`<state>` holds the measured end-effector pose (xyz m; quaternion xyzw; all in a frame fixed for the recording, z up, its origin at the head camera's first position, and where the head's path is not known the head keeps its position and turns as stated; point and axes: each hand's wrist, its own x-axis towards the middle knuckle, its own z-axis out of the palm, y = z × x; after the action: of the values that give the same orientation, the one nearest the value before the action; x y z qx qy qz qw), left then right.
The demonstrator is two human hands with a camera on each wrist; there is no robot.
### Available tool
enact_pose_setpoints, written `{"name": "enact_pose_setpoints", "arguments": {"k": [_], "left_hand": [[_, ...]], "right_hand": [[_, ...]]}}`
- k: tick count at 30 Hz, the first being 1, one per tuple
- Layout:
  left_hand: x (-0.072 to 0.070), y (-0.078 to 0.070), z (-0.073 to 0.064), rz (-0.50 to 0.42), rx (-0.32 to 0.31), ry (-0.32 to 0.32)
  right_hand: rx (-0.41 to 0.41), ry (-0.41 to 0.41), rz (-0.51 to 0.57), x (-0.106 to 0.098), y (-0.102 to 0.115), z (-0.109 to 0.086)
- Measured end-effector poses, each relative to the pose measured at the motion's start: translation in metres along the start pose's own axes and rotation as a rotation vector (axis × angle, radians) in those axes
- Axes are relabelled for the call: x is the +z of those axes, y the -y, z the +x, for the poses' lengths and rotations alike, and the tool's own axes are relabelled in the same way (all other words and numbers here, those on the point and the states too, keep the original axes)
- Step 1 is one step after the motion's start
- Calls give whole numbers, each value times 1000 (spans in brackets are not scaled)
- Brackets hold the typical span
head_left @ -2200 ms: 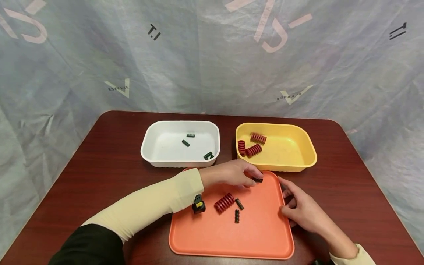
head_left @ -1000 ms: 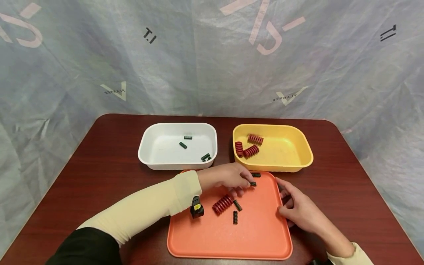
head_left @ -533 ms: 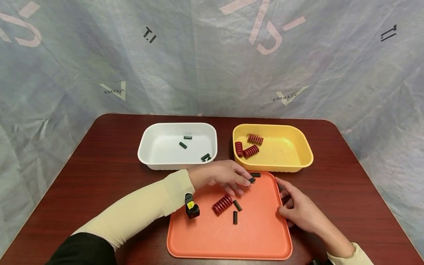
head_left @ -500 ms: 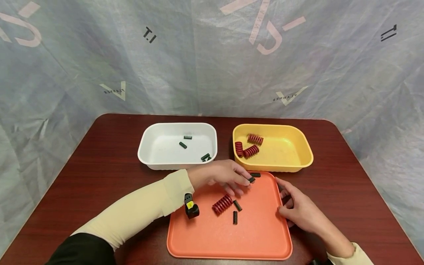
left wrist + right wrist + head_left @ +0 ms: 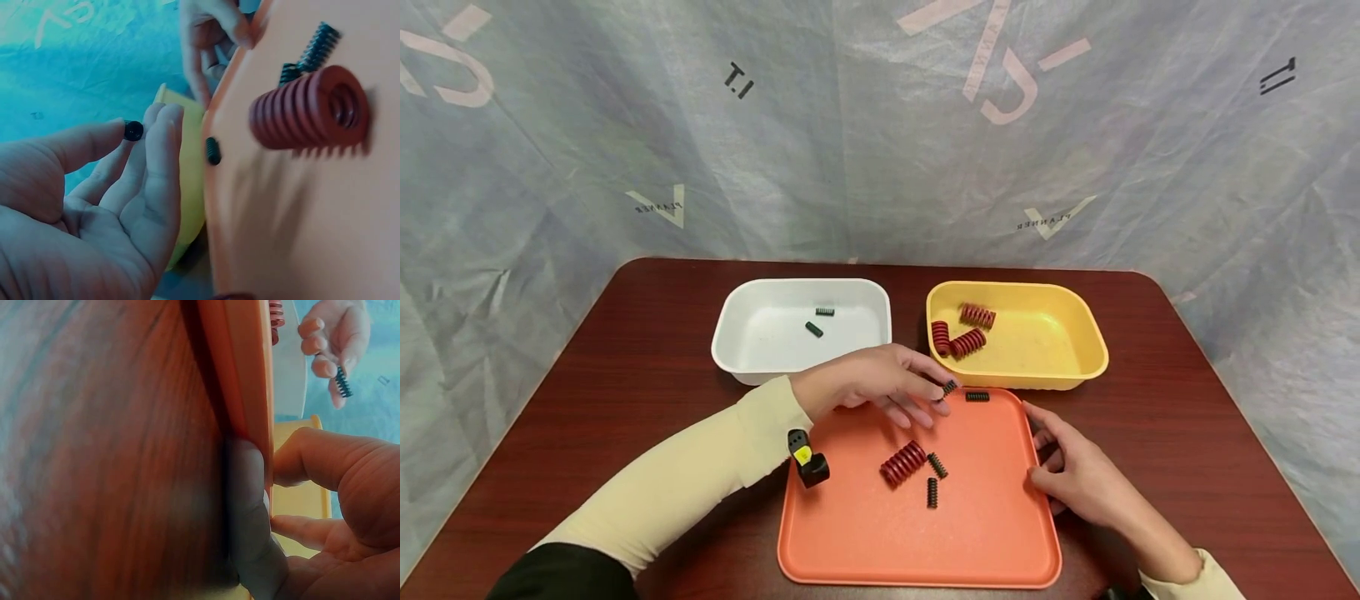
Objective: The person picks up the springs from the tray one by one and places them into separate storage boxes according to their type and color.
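1. A small dark spring (image 5: 949,389) is pinched between the thumb and forefinger of the left hand (image 5: 880,377), above the far edge of an orange tray (image 5: 977,542); the other fingers are held loosely extended, apart from the spring.

2. The tray's right rim is gripped by the right hand (image 5: 1078,462), the thumb laid at the edge and the fingers bent.

3. In the left wrist view, the pinched spring is seen end-on, its dark hollow shown; by the head and right wrist cameras, its coils are caught from the side.

4. Only in the right wrist view is a finger of the right hand seen close up, tucked against the tray's outer side, next to the wooden table (image 5: 625,375).

5. Three more small dark springs are counted on the tray: one near the far rim (image 5: 977,397), two (image 5: 937,465) (image 5: 932,492) beside one large red spring (image 5: 903,463).

6. Two small dark springs (image 5: 825,312) (image 5: 814,329) are seen in a white tub (image 5: 760,333), its near right corner hidden by the left hand.

7. Three red springs (image 5: 977,316) (image 5: 941,338) (image 5: 967,343) are grouped at the left of a yellow tub (image 5: 1045,333).
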<state>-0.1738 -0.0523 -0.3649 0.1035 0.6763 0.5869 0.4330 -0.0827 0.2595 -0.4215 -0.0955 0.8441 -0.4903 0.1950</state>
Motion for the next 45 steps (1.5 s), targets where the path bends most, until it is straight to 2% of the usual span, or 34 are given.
{"name": "enact_pose_setpoints", "arguments": {"k": [10, 24, 29, 34, 37, 40, 45], "left_hand": [[-36, -19, -26, -56, 30, -79], [-101, -25, -46, 28, 2, -203], [-127, -29, -47, 38, -52, -229], [-150, -34, -45, 118, -118, -219], [-160, -35, -43, 159, -147, -215], [-169, -34, -42, 162, -175, -222], [-182, -25, -40, 169, -234, -219]], "right_hand": [[5, -3, -8, 0, 1, 0], [-5, -1, 2, 2, 0, 0], [-8, -8, -9, 2, 0, -1], [-5, -14, -23, 1, 0, -1], [-8, -14, -26, 1, 0, 0], [-9, -11, -24, 1, 0, 0], [-3, -4, -23, 1, 1, 0]]}}
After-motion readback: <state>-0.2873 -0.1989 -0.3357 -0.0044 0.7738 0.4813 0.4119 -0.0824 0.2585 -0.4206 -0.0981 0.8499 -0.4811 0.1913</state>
